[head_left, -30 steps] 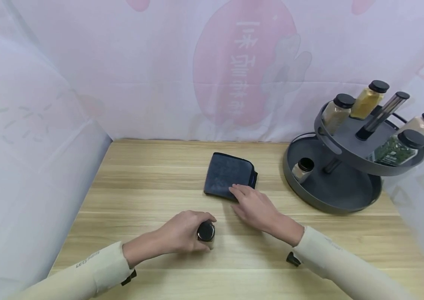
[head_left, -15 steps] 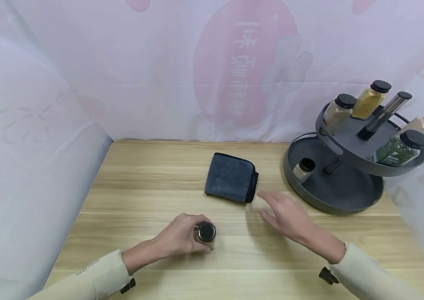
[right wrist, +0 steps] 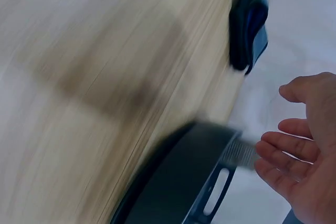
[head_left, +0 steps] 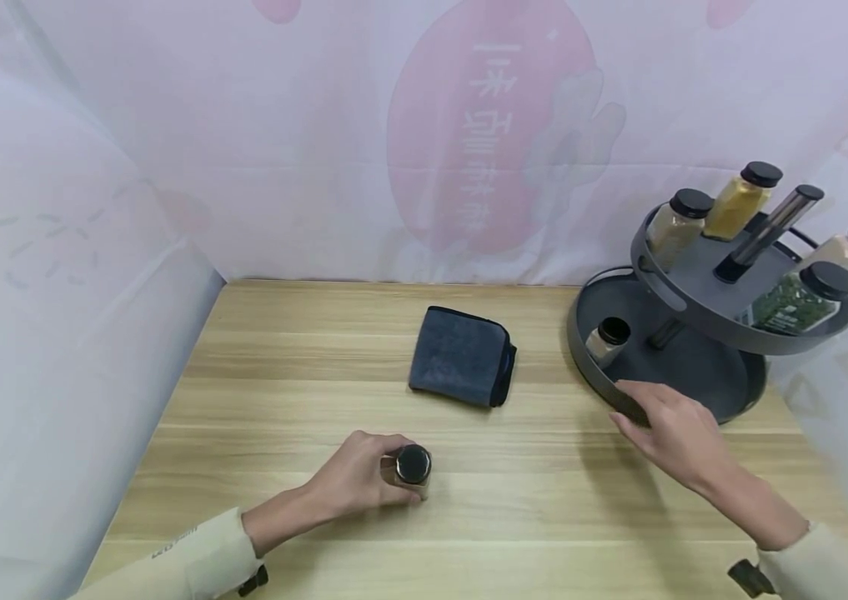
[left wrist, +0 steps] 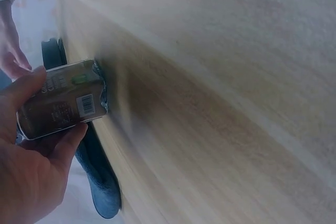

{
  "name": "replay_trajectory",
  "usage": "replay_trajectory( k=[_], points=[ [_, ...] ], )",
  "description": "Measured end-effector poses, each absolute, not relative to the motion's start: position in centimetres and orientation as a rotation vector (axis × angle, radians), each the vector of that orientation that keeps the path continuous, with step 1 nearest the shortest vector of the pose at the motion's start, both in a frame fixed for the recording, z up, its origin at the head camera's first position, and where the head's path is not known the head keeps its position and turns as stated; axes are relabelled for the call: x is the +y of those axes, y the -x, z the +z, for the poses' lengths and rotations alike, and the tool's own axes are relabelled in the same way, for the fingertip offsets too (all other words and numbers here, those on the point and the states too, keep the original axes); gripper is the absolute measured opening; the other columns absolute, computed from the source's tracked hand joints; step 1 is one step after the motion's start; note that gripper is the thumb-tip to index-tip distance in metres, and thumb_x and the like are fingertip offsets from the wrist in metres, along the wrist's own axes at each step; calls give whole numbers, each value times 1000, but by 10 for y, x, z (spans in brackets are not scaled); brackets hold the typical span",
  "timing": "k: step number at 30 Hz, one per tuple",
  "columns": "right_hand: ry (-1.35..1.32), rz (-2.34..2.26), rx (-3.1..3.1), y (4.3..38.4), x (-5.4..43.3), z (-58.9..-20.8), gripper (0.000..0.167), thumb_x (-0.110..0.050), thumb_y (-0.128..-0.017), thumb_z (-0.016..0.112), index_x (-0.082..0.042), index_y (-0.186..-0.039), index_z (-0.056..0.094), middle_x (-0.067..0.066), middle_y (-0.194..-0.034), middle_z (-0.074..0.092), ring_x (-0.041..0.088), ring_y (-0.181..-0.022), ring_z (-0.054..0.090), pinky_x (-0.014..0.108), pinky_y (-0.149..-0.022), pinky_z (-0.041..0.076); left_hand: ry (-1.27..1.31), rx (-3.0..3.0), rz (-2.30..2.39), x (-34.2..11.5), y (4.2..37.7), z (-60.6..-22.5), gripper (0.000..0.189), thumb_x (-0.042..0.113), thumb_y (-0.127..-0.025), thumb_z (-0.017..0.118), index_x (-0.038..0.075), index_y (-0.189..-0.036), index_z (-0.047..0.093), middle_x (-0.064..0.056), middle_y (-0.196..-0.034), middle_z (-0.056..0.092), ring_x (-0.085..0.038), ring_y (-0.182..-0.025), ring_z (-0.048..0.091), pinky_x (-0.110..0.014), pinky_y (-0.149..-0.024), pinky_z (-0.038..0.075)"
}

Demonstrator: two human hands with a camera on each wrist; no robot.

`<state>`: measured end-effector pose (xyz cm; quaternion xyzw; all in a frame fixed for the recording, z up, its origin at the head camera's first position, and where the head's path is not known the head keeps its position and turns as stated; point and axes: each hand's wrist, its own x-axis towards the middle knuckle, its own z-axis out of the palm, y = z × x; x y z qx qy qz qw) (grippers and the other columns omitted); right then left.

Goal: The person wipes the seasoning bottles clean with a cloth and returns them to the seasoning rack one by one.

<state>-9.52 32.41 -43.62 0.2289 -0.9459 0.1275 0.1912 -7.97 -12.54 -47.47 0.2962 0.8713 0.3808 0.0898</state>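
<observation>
My left hand (head_left: 359,473) grips a spice jar (head_left: 413,468) with a black lid, thumb on one side and fingers on the other. The left wrist view shows its brown contents, and a label with a barcode on the jar (left wrist: 63,100). My right hand (head_left: 674,433) is over the front rim of the lower tier of a dark grey two-tier rack (head_left: 664,408). In the right wrist view that hand (right wrist: 299,150) has loosely bent fingers and holds nothing. A small black-lidded jar (head_left: 607,340) stands inside the lower tier, near the right fingertips.
A folded dark grey cloth (head_left: 461,357) lies mid-table, between the hands and the back curtain (head_left: 303,167). On the rack's upper tier stand several jars, among them a yellow one (head_left: 735,204) and one with green herbs (head_left: 795,304). The tabletop (head_left: 281,358) is light wood.
My right hand has left the edge of the cloth and moved right to the rack's lower tier. My left hand stays around the jar at nearly the same spot.
</observation>
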Motion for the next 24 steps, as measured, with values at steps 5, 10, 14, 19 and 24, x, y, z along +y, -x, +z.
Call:
replay_trajectory(
  k=[5,10,14,19,24],
  points=[
    [-613,298,-2656,96,355,-442,52,-16,-73,94,0,-119,74,22,-110,77,44,-94,73,59,-69,59,-908,2568,1145,-126,81,-475,44,21,-74,99,15,-113,78,7,-107,80,-8,-105,74,-32,-96,59],
    [-633,249,-2711,99,381,-443,51,-19,-69,97,0,-113,77,21,-103,78,41,-85,74,55,-63,59,-920,2512,1192,-123,85,-474,44,17,-75,98,12,-113,77,4,-106,80,-8,-101,75,-26,-93,59],
    [-655,224,-2748,102,400,-447,48,-19,-67,97,-1,-107,79,18,-98,78,38,-83,74,53,-63,58,-943,2459,1268,-117,93,-467,42,14,-75,97,10,-112,77,1,-105,80,-9,-100,76,-22,-90,59],
    [-697,216,-2756,102,413,-454,41,-17,-64,98,-5,-100,81,11,-91,78,31,-73,73,46,-57,57,-993,2463,1290,-105,107,-452,41,15,-76,98,10,-110,77,1,-104,80,-12,-99,77,-23,-88,60],
    [-725,220,-2784,103,417,-458,31,-10,-68,96,-8,-95,81,6,-86,78,22,-68,71,39,-55,55,-1021,2504,1228,-91,123,-434,42,18,-75,98,9,-111,77,0,-104,80,-13,-99,77,-21,-86,59]
  ],
)
